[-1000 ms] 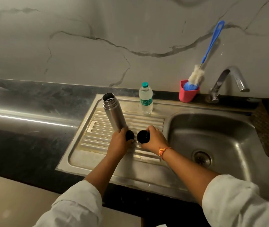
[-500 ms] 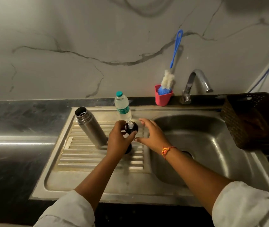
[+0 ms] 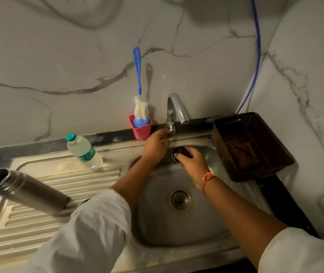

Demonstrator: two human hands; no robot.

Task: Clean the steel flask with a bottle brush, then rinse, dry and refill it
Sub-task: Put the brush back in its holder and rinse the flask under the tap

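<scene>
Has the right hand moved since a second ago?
Yes. The right hand, holding the black cap, went rightward from the drainboard to the basin, below the tap.

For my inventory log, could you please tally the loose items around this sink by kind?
Bottles: 2, the steel flask and the plastic water bottle
Brushes: 1, the bottle brush
Holders: 2, the red cup and the brown basket
Caps: 1, the black flask cap held in the right hand
Total: 6
</scene>
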